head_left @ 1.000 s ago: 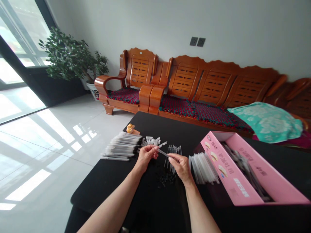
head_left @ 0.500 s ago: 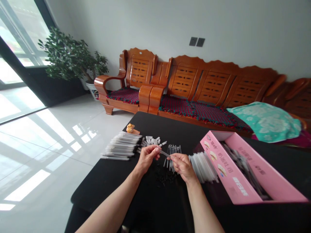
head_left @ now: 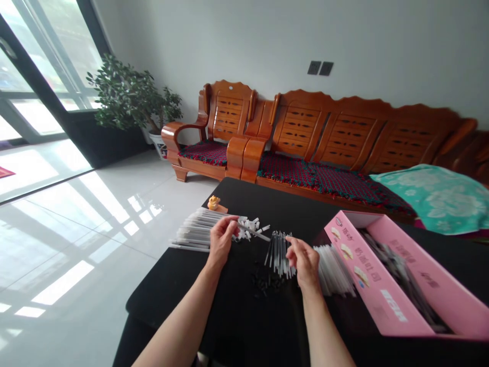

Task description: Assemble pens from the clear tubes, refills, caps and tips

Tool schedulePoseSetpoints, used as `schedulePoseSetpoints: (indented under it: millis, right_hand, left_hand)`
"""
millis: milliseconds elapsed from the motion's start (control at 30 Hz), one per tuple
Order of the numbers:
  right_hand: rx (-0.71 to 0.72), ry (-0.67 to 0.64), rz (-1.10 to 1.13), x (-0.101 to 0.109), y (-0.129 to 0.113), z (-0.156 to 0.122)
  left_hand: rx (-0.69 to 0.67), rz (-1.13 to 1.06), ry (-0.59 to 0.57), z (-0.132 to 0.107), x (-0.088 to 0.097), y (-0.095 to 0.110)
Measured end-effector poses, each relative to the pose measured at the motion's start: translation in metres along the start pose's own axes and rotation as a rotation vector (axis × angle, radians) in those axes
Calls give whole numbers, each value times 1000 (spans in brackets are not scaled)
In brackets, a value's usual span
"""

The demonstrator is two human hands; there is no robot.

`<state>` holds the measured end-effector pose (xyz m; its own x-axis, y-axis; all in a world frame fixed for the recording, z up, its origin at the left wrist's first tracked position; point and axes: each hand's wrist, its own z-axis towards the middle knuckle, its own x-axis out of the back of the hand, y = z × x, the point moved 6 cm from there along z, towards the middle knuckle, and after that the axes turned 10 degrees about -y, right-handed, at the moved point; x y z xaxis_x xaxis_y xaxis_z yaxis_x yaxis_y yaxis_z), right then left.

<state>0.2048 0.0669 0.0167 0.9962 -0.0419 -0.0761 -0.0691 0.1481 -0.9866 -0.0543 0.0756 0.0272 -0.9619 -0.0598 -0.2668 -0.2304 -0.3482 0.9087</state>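
Head view: left hand [head_left: 220, 239] pinches a slim clear tube [head_left: 255, 231].
Light, probably stiff; best held mid-shaft. Right hand [head_left: 304, 263] open beside a tube bunch [head_left: 278, 253].

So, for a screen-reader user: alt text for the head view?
Over a black table, the left hand holds a slim clear tube, the right hand beside a bunch of clear tubes. An open pink box stands right.

Carton [head_left: 376, 285] right of tubes [head_left: 336, 270], sofa [head_left: 336, 132] behind table [head_left: 267, 199]
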Motion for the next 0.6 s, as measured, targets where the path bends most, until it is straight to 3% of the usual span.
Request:
schedulePoseSetpoints:
  millis: [67,167,333,467,600]
  right_hand:
    - [24,82,19,10,0,1]
    - [14,105,48,14,2,2]
    - [7,63,23,8,6,1]
    - [2,61,16,8,8,1]
    - [6,66,2,8,7,1]
  left_hand:
    - [-39,6,152,4,26,7]
    - [-83,74,292,6,58,17]
    - [-28,473,527,-1,102,33]
    - [70,754,664,-6,127,40]
    - [148,882,719,-8,138,41]
